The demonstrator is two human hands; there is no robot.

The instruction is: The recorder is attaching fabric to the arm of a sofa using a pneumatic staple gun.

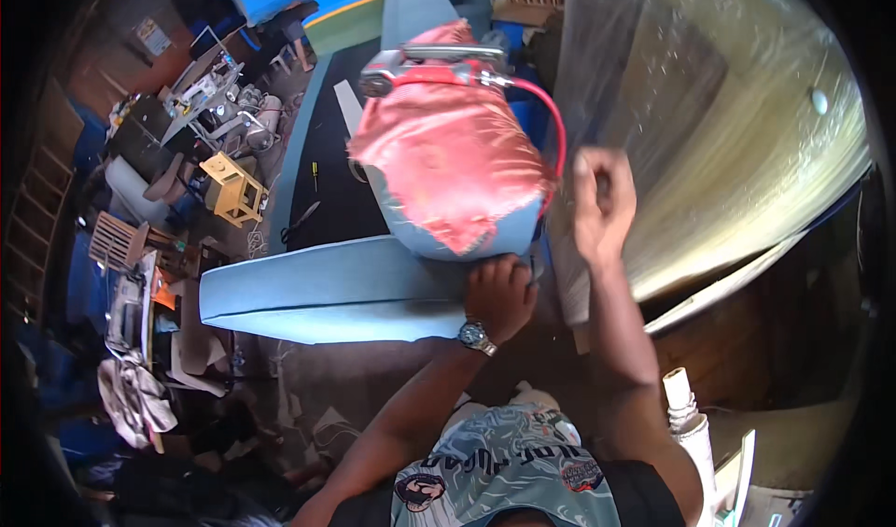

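Note:
My left hand (501,294), with a metal watch on its wrist, presses on the near edge of a light blue padded cushion (308,289). Its fingers are bent over the cover where the cushion meets a blue-grey upholstered part. My right hand (605,205) is raised to the right, fingers curled in toward the thumb; whether a small thing is between them I cannot make out. Over the upholstered part lies a frayed red cloth (448,154). On top of the cloth rests an air staple gun (439,68) with a red hose (558,121).
A dark-topped table (322,172) bears scissors (301,224) and a yellow-handled screwdriver (315,176). Large plastic-wrapped sheeting (719,144) stands close on the right. At left are a wooden step stool (231,189) and cluttered chairs. White rolls (686,424) stand at lower right.

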